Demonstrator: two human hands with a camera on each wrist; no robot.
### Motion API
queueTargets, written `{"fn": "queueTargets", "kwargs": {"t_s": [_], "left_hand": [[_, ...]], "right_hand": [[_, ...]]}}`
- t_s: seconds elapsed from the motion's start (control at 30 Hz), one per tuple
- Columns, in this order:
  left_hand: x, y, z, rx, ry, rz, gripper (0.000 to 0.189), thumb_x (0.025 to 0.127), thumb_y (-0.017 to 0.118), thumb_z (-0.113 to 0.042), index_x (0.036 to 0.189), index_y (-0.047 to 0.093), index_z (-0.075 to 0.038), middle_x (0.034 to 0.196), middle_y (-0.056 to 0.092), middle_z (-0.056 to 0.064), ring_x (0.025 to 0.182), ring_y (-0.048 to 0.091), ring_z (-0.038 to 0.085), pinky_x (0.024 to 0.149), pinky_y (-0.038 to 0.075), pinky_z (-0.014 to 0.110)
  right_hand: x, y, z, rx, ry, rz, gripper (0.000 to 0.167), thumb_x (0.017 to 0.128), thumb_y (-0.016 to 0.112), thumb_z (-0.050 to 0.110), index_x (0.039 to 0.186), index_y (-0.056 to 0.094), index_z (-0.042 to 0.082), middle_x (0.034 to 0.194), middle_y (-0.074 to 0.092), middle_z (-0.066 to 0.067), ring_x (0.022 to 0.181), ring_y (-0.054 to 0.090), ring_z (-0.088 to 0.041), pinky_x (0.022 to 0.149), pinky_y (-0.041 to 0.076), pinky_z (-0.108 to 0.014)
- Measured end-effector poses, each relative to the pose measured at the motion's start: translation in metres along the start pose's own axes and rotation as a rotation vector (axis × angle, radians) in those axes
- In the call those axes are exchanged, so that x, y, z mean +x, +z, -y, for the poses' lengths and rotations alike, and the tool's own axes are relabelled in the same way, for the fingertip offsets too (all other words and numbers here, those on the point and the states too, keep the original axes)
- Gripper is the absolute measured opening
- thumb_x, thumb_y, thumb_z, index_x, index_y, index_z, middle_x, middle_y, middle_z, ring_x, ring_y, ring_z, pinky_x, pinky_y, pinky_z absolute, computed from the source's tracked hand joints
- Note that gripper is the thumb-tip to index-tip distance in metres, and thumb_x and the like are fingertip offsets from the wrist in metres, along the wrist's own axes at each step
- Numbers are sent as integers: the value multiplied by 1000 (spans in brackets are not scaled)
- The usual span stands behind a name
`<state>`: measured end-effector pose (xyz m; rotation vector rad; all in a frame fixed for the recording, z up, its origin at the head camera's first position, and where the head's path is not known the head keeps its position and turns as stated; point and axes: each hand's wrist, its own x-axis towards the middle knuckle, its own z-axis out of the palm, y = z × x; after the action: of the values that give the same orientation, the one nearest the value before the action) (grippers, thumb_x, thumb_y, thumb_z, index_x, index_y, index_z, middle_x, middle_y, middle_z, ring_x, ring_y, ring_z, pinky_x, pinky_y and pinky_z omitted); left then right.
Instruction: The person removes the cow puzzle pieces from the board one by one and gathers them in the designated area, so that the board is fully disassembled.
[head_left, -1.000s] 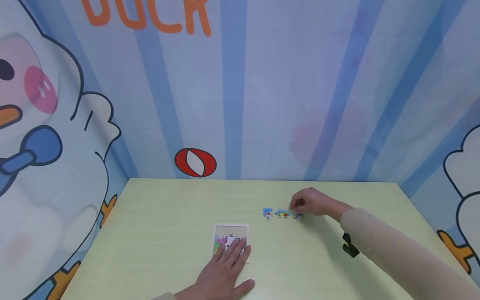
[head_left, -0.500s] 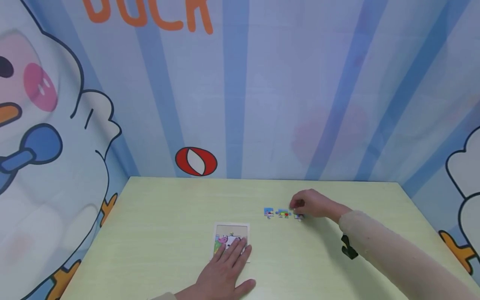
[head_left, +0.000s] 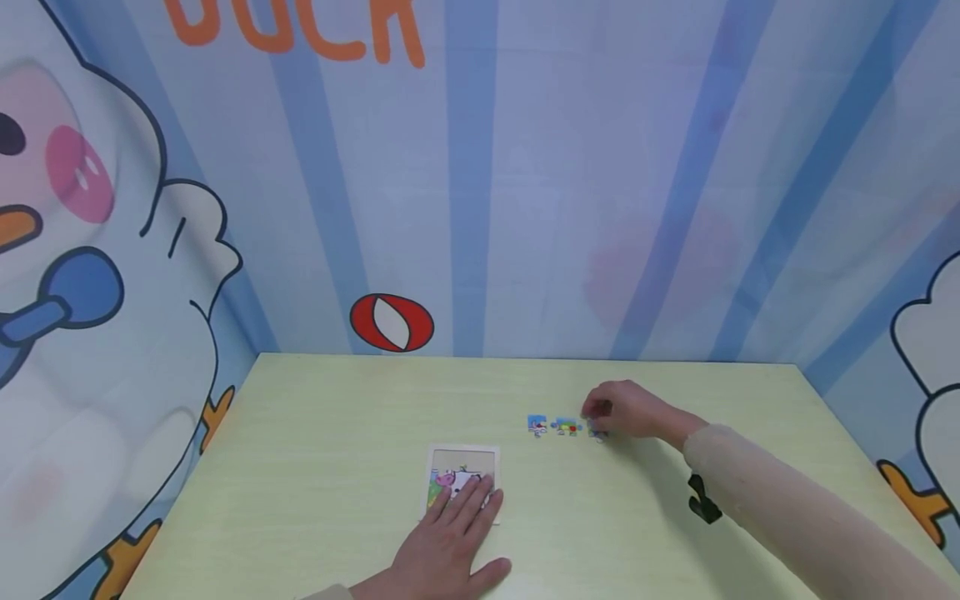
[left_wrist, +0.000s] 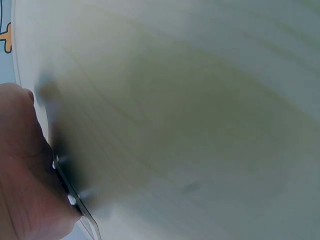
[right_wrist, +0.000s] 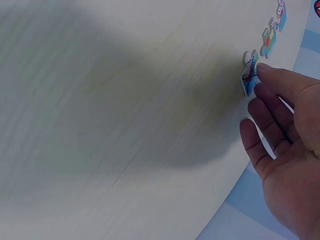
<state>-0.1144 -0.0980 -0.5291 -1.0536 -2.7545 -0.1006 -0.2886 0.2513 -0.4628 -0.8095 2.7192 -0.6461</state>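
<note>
My left hand (head_left: pixel 453 542) lies with straight fingers over the lower part of a small white-framed jigsaw tray (head_left: pixel 465 447). A pink cartoon figure shows in the tray; its upper strip is bare, and my fingers hide the rest. Farther right, my right hand (head_left: pixel 628 408) pinches the edge of a jigsaw piece (right_wrist: pixel 249 75) between thumb and forefinger, its other fingers loosely bent. That piece appears to be at table level, partly covered by the hand. Left of it lie a blue jigsaw piece (head_left: pixel 537 424) and a green and yellow jigsaw piece (head_left: pixel 566 427).
The pale wooden table (head_left: pixel 337 442) carries the tray and the row of pieces. Behind it hangs a striped blue curtain (head_left: pixel 540 208) with cartoon prints. In the left wrist view the tray edge (left_wrist: pixel 90 225) shows beneath the hand, with blurred tabletop beyond.
My right hand has shifted very slightly to the right at the rightmost piece. The left hand and the tray keep their places.
</note>
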Motion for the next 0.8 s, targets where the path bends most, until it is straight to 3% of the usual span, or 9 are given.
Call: {"fn": "queueTargets", "kwargs": {"t_s": [0.27, 0.53, 0.8], "left_hand": [[1, -5, 0, -42, -6, 24, 77, 112, 32, -64, 162, 45, -8, 170, 40, 11, 156, 39, 27, 121, 37, 51], [1, 1, 0, 17, -2, 3, 76, 111, 35, -65, 162, 46, -10, 170, 41, 9, 156, 39, 25, 121, 37, 49], [1, 1, 0, 11, -9, 16, 76, 111, 36, -64, 163, 46, -10, 170, 41, 9, 156, 39, 25, 122, 37, 49]], "right_hand": [[-6, 1, 1, 36, -4, 2, 17, 91, 83, 7, 107, 78, 6, 100, 70, -1, 92, 63, -16, 85, 56, -35], [-5, -2, 4, 18, -3, 0, 19, 92, 83, 7, 110, 77, 5, 100, 70, -2, 93, 63, -17, 85, 56, -37], [2, -8, 14, 17, 0, 12, 20, 95, 79, 7, 115, 77, 5, 105, 71, -2, 97, 65, -18, 89, 56, -39]]}}
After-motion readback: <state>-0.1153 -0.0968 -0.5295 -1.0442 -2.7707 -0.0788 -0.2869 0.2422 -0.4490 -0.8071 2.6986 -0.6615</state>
